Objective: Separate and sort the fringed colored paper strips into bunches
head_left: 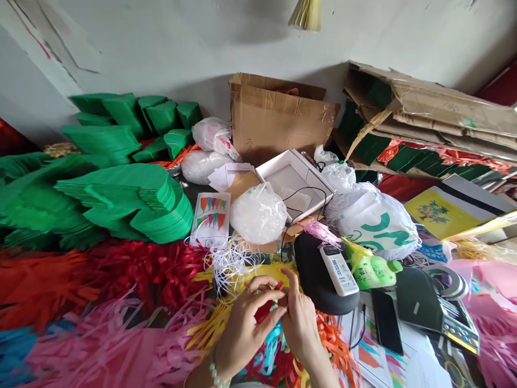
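Observation:
My left hand [252, 310], with a bead bracelet at its wrist, and my right hand [298, 312] meet at the fingertips in the lower middle. Both are closed in a pinch. A bit of red tissue paper [278, 285] shows between the fingers; the rest of it is hidden by them. Below the hands hang light blue tissue strips [272, 345], with orange fringe [337, 345] to the right. Yellow fringe [205, 323] lies beside my left hand. A tangle of white string [232, 267] sits just beyond the hands.
Stacks of green paper [121, 199] stand at left, above red fringe [157, 269] and pink fringe [113, 355]. A black case [311, 280] bears a white device [339, 271], near a green bottle [374, 272] and a phone [386, 320]. Cardboard boxes [278, 118] line the wall.

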Available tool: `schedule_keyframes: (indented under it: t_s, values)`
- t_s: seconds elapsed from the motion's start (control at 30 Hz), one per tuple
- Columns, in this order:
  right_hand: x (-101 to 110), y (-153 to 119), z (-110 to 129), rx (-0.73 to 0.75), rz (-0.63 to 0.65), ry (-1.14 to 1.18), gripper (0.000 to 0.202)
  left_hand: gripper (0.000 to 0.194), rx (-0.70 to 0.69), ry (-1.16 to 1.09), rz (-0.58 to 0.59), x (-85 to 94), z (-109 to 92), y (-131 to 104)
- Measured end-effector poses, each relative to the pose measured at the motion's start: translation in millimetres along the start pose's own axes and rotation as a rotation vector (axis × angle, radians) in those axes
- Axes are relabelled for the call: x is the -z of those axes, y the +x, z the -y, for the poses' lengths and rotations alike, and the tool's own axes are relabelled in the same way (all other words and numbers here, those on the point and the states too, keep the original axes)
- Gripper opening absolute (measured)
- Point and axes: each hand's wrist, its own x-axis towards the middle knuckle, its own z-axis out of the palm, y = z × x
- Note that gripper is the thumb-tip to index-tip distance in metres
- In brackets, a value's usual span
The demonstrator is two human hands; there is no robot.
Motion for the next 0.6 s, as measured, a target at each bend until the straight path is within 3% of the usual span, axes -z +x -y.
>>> schedule_keyframes:
  t_s: [0.13,0.27,0.4,0.6]
  values:
    - [3,0,4,0.022,-0.003,-0.006,0.059,0.006,0.044,-0.033,-0.025,-3.5,4,0]
    - [11,-6,9,0.012,-0.022,0.163,0.044,0.009,0.104,-0.097,-0.071,-3.5,11,2]
    - [21,-11,12,-0.024,-0.038,0.387,0.013,0.009,0.179,-0.187,-0.115,-0.7,18,5]
    - [20,-10,13,-0.108,-0.149,0.558,0.027,0.014,0.332,-0.328,-0.138,-1.6,19,3]
